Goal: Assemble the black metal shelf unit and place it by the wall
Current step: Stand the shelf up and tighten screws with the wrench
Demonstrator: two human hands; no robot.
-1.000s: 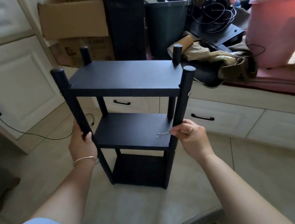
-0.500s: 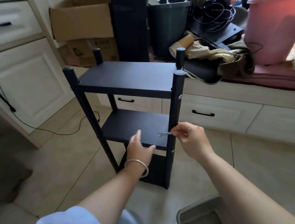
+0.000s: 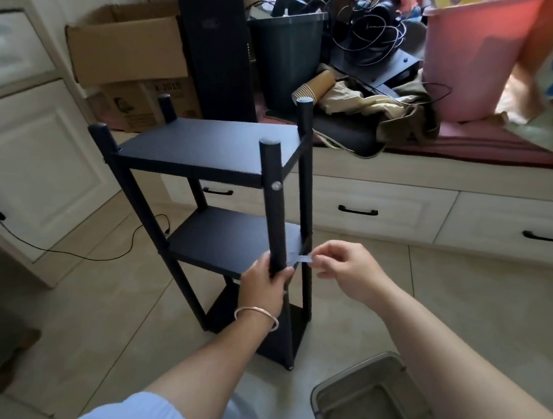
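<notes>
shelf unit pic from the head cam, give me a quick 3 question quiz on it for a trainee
1. True or false: the shelf unit lies on its side.
2. Which hand grips the near post?
A. left hand
B. right hand
C. neither
3. Fill in: the right hand pinches a small ____ at the middle shelf's corner.

Key:
1. False: it stands upright on the floor.
2. A.
3. Wrench, small and blurred.
</notes>
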